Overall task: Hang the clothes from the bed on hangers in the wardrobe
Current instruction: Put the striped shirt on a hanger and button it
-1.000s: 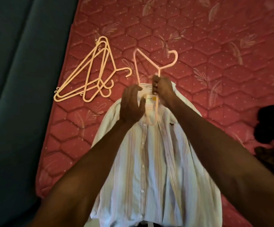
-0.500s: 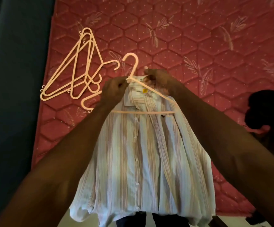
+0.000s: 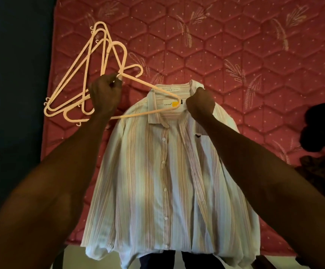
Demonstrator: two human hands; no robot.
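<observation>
Red quilted mattress carries a striped shirt lying flat, spare hangers at far left. Left hand grips a peach hanger at its neck, one end in the collar; right hand pinches the collar open. Next: feed the other end into the opposite shoulder.

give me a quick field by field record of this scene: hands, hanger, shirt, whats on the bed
left hand: grips the peach plastic hanger at its neck
right hand: holds the collar of the striped button-up shirt
hanger: one end tucked inside the collar
shirt: front up on the red quilted mattress, hem off the edge
spare peach hangers: piled left of the shirt
</observation>
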